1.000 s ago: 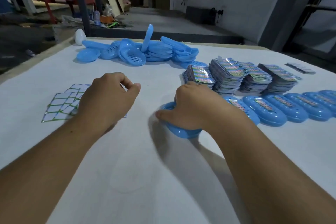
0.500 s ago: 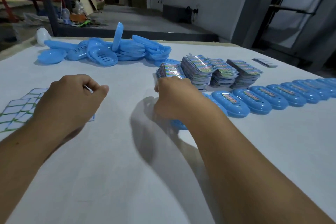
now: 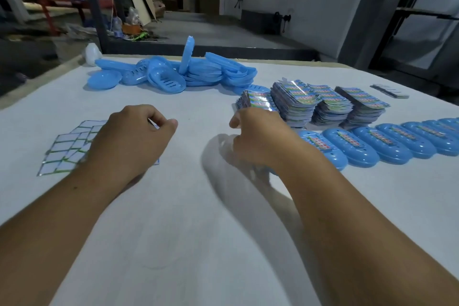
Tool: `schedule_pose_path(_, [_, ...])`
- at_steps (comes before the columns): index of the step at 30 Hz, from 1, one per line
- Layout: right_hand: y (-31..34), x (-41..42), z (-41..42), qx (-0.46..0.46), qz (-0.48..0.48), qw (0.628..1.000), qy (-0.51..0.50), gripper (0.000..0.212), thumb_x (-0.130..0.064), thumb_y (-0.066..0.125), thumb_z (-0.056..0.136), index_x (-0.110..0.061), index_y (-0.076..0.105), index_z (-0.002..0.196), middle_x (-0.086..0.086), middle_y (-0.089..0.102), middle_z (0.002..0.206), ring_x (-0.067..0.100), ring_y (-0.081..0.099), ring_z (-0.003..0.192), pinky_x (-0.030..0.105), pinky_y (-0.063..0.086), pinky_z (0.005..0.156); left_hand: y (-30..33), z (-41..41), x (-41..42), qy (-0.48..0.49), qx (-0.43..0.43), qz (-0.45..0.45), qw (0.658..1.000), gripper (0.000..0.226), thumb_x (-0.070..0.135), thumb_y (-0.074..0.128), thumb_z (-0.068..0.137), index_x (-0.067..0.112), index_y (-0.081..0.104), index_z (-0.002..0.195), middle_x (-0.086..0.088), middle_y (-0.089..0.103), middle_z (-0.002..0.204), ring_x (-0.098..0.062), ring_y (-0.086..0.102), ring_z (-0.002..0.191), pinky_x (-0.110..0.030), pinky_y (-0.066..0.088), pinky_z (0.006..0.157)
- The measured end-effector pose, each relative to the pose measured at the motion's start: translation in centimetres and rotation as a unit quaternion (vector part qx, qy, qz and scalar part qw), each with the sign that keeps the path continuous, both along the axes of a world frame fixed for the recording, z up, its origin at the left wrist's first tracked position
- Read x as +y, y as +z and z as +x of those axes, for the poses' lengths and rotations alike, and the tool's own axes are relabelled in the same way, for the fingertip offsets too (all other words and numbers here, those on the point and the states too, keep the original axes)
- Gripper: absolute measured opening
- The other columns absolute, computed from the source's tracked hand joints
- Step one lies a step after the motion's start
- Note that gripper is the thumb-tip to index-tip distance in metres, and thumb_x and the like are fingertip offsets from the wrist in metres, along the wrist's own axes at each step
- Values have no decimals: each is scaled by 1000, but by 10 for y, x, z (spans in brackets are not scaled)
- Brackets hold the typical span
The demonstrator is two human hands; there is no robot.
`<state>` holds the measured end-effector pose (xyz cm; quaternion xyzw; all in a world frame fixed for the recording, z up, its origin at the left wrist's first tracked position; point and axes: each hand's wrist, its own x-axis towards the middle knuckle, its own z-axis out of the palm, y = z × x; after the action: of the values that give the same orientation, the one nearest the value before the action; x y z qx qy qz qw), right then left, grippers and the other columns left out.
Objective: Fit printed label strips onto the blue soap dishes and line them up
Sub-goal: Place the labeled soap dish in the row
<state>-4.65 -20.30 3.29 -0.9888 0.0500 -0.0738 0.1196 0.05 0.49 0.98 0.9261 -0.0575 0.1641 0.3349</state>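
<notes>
Your right hand (image 3: 258, 139) nearer: nearest label stack (image 3: 258, 102) just beyond its fingertips, strips' long axis running away-right. Right grip hidden, cannot tell. Left hand (image 3: 131, 139) curled, contents unseen.

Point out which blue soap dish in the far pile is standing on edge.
The blue plastic soap dish sticking up from the middle of the far pile: it stands upright on its edge, while the other dishes around it lie flat or nested.
</notes>
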Motion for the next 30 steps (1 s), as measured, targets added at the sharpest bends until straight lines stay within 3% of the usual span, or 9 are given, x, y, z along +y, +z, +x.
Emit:
schedule_pose_path(4, [-10,9,7,-36,20,997,69,34,-32,60,90,-27,66,123,-5,67,116,23,57,114,29,45,86,1,-4,-2,8,6,15,1000,27,54,63,87,30,62,73,14,62,68,-5,60,56,-27,39,57])
schedule_pose_path(9, [-19,11,13,-36,41,995,88,27,-41,59,89,-33,68,113,-15,68,105,12,56,98,26,41,76,1,-4,-2,7,15,27,999,28,54,61,88,30,61,74,11,63,70,-14,62,74,-31,48,66])
schedule_pose_path(12, [-20,10,14,-39,33,994,95,23,-41,60,90,-33,70,108,-16,69,102,10,56,92,24,40,71,1,-6,-3,1,15,37,999,28,54,59,88,31,59,75,10,65,68,-16,66,74,-37,54,74])
schedule_pose_path(15, [-20,11,15,-39,32,994,99,18,-41,60,90,-33,71,102,-16,69,100,10,57,90,17,37,62,-1,-8,-3,12,6,30,999,27,53,59,89,30,59,74,10,64,67,-16,66,72,-36,54,72])
schedule_pose_path(18, [-20,12,12,-49,31,993,103,17,-39,60,90,-31,72,99,-15,71,99,11,60,91,20,37,64,-1,-7,1,38,-4,7,999,24,50,61,89,29,61,76,13,62,69,-11,62,72,-31,51,68])
schedule_pose_path(21, [-19,13,10,-55,24,993,106,18,-41,61,90,-30,72,99,-15,71,98,13,62,94,23,37,71,6,5,5,33,-17,-13,999,17,46,61,90,31,65,84,13,65,85,-11,61,81,-31,49,70])
schedule_pose_path(26, [-20,14,12,-55,16,993,108,23,-45,60,91,-31,73,104,-14,71,100,16,63,100,25,42,77,19,56,1,16,-30,123,992,32,36,56,97,25,60,126,1,55,128,-20,55,110,-35,47,84])
schedule_pose_path(30, [-20,16,9,-64,12,992,106,24,-48,59,91,-32,72,105,-14,70,101,16,63,99,24,38,76,19,102,-9,-3,-11,227,974,39,25,49,99,17,50,137,-5,48,140,-27,47,124,-43,44,99])
